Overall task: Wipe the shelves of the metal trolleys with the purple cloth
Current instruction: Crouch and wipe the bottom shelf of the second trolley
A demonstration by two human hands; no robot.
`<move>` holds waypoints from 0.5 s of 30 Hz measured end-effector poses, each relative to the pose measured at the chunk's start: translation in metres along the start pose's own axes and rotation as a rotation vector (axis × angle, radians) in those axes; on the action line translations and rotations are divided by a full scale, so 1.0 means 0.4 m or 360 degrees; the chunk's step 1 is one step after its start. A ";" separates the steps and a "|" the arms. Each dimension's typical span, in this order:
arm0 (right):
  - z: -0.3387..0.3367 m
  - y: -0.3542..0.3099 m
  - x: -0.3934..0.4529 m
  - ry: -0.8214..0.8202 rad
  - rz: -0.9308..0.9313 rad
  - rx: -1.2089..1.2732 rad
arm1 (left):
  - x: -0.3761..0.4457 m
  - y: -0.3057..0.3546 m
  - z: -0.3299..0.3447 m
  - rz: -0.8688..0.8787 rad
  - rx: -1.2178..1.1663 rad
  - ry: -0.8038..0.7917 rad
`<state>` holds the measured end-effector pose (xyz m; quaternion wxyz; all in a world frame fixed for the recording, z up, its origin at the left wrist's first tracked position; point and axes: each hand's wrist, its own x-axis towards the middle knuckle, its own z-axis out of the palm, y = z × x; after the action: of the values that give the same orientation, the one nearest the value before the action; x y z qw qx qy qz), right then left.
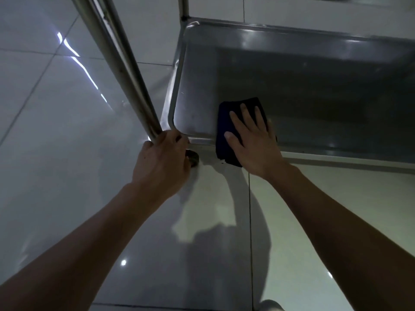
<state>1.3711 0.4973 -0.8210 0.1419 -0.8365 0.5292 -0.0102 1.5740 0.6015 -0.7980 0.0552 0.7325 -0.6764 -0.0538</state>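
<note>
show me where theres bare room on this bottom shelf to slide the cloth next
Most of the shelf is bare: the strip between the purple cloth and the left rim, and the wide stretch toward the back wall and right. It is crowded only at the near-left corner, where the right hand presses the cloth over the front rim and the left hand grips the post.

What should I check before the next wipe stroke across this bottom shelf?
1. Right hand flat on the purple cloth: ok.
2. Cloth fully on the shelf: not ok, its near end hangs over the front rim.
3. Left hand steadying the trolley post: ok.
4. Shelf free of items ahead of the cloth: ok.
5. Far right of the shelf: cannot tell, out of frame.
</note>
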 end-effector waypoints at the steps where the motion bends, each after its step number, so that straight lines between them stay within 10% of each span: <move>1: 0.007 -0.003 -0.004 0.0025 0.0009 -0.0032 | -0.003 -0.001 0.003 0.0003 0.0004 0.0000; 15: 0.041 -0.178 0.196 -0.0204 -0.0489 -0.0133 | -0.004 -0.015 -0.002 -0.0013 -0.0097 0.0040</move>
<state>1.4711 0.4597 -0.8297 0.1372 -0.9117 0.3849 0.0437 1.5798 0.6035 -0.7983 0.0859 0.7338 -0.6707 -0.0656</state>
